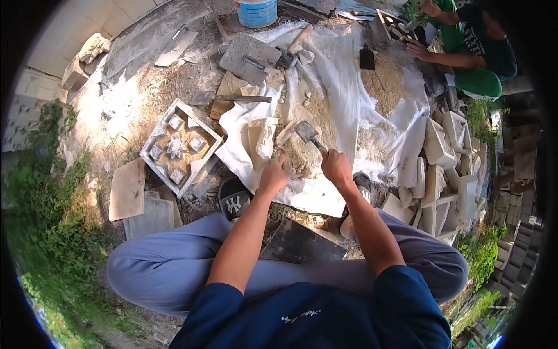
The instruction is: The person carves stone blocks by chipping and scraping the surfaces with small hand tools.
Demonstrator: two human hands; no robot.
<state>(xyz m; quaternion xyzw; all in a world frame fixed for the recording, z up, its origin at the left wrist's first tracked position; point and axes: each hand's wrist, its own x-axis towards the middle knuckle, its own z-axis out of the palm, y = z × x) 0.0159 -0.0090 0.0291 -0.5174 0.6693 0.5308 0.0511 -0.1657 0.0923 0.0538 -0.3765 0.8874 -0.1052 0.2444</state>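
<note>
Sunlit ground bears white sheeting [342,96] in the head view. Fingers of the right hand [337,167] grip a small trowel [305,131] over sandy rubble [308,156]; the left hand [275,175] curls near a pale block [263,139], its grip unclear. A stray blade swing might chip that block.

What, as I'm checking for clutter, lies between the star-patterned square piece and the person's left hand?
In the head view, white sheeting and a pale angular block.

Matt metal scraper [306,132], wrinkled plastic sheet [343,99]
</note>
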